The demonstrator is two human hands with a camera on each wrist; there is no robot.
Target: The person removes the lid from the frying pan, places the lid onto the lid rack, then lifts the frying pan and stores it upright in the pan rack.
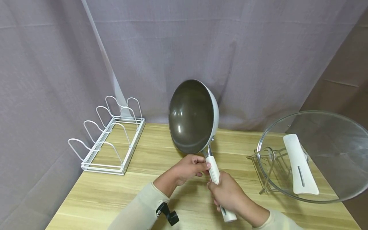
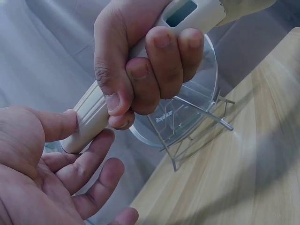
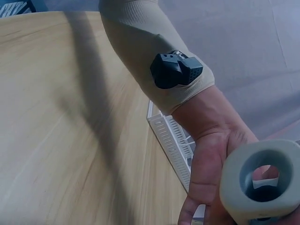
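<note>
A deep frying pan point(image 1: 191, 116) with a dark inside and pale outside is held tilted above the table, its bowl toward the back. My right hand point(image 1: 228, 191) grips the lower part of its white handle point(image 1: 213, 169); in the left wrist view, the right hand's fingers point(image 2: 164, 65) curl round that handle. My left hand point(image 1: 189, 169) pinches the handle nearer the bowl, thumb on one side and fingertips on the other. In the right wrist view the handle's hollow end point(image 3: 262, 183) hides part of the left hand point(image 3: 208, 164).
At the left stands a white wire rack point(image 1: 106, 143) with looped dividers. On the right, a large glass lid point(image 1: 276, 137) with a white handle point(image 1: 300, 166) leans in a metal wire stand point(image 1: 267, 175). A grey curtain point(image 1: 258, 64) hangs behind the wooden table point(image 1: 161, 140).
</note>
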